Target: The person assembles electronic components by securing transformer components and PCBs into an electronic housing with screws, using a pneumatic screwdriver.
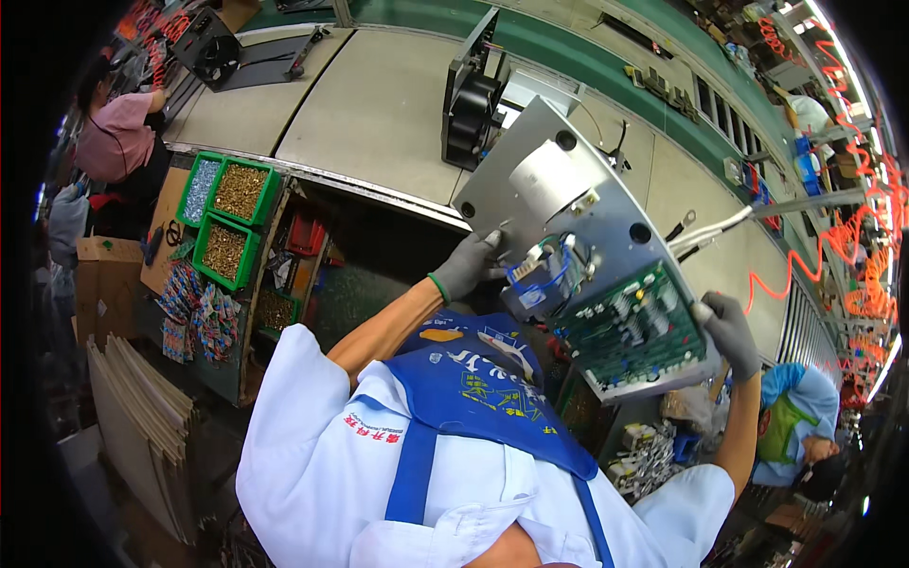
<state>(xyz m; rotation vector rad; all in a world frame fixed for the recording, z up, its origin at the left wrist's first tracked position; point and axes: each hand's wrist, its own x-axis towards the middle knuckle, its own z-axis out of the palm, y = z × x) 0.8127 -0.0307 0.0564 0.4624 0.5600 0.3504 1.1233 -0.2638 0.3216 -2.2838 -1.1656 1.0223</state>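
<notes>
Between my two gloved hands a grey metal panel point(620, 222) is held up at a tilt in front of my apron. It carries a green circuit board point(630, 322), a white cylinder point(552, 178) and a small blue transformer-like part with wires point(538, 284). My left hand point(467, 266) is closed on the panel's left edge, and my right hand point(731, 333) grips its right edge near the circuit board. Just beyond the panel stands a metal frame with a black fan point(472, 115). Thick white cables point(710, 227) show past the panel's right edge.
Green bins point(237, 192) with brass and silvery fasteners stand at the left, by a wooden board. Another fan unit point(213, 59) lies on the pale bench point(379, 104) at far left. Cardboard sheets point(142, 426) lean at lower left. Other people point(118, 133) work at both sides.
</notes>
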